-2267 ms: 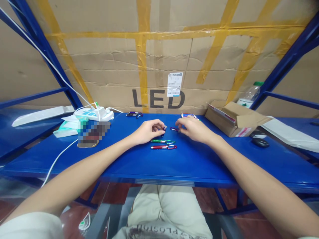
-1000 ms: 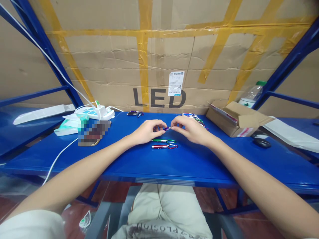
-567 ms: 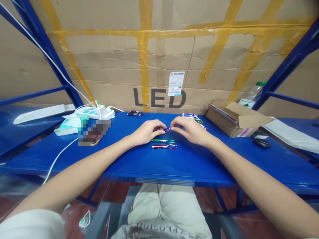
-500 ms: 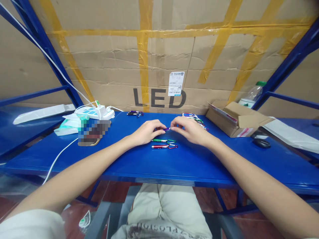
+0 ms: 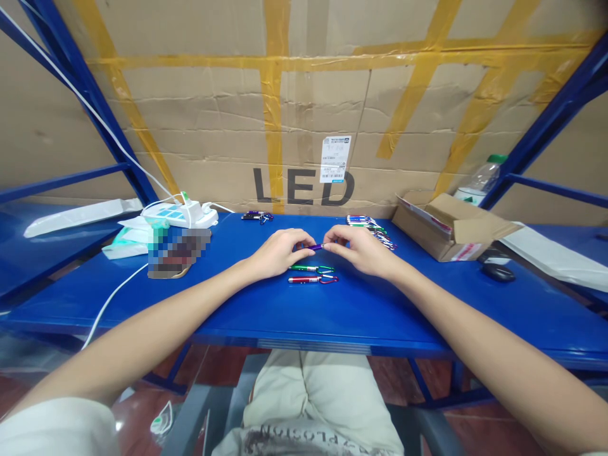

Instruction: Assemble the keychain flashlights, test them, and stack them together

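Observation:
My left hand [image 5: 281, 253] is closed, pinching one end of a small purple keychain penlight [image 5: 317, 247] between thumb and fingers. My right hand [image 5: 355, 248] closes its fingertips on the penlight's other end, so that end is mostly covered. Just below, on the blue table, lie a green penlight [image 5: 303, 268] and a red penlight [image 5: 304, 279], side by side, each with a carabiner clip pointing right. Behind my right hand is a row of several more penlights [image 5: 361, 220], partly hidden by that hand.
Dark penlights [image 5: 256, 216] lie at the table's back edge. An open cardboard box [image 5: 453, 231] and a black mouse [image 5: 498, 272] are on the right. Leftward are a power strip [image 5: 190, 215], a blurred-out phone-like item [image 5: 178, 254] and a white cable [image 5: 114, 294]. A large carton [image 5: 213, 139] stands behind.
My right hand has shifted very slightly down and left, and more of the purple barrel shows between my fingers. The green and red penlights have not moved on the table.

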Available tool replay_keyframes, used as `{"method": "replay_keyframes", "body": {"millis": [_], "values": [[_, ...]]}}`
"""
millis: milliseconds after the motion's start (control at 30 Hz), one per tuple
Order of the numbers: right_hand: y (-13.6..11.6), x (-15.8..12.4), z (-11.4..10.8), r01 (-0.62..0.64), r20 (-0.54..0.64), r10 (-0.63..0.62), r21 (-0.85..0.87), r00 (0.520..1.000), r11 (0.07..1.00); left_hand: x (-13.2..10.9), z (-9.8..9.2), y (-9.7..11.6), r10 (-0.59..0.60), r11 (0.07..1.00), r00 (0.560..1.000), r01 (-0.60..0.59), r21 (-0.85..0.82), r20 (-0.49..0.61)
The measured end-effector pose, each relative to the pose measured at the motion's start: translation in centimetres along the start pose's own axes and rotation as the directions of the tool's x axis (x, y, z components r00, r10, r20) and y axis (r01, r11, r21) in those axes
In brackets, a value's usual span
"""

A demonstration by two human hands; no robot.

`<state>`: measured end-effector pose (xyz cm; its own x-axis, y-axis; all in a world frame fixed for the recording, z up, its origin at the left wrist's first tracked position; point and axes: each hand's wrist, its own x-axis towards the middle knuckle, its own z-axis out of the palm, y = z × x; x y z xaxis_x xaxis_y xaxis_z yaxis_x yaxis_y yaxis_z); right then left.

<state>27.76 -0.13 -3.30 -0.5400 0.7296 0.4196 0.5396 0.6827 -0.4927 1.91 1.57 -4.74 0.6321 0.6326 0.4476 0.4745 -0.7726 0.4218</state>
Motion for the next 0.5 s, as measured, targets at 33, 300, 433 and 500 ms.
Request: {"method": "replay_keyframes", "body": {"millis": [33, 300, 433, 500], "values": [[0.05, 0.00, 0.08, -0.021, 0.003, 0.021, 0.032, 1.000, 0.999, -0.01, -0.01, 0.00, 0.005, 1.000, 1.000, -0.005, 0.005, 0.001], [-0.01, 0.14, 0.67, -0.146, 0.035, 0.142, 0.234, 0.989, 0.961, -0.41, -0.38, 0.25, 0.108, 0.977, 0.994, -0.110, 0.181, 0.017], [0.17, 0.32, 0.85, -0.182, 0.033, 0.181, 0.325, 0.983, 0.928, -0.66, -0.46, 0.33, 0.159, 0.947, 0.987, -0.156, 0.280, 0.014], [0.30, 0.39, 0.93, -0.216, 0.047, 0.215, 0.379, 0.976, 0.900, -0.68, -0.43, 0.33, 0.194, 0.926, 0.981, -0.187, 0.329, 0.011]]}}
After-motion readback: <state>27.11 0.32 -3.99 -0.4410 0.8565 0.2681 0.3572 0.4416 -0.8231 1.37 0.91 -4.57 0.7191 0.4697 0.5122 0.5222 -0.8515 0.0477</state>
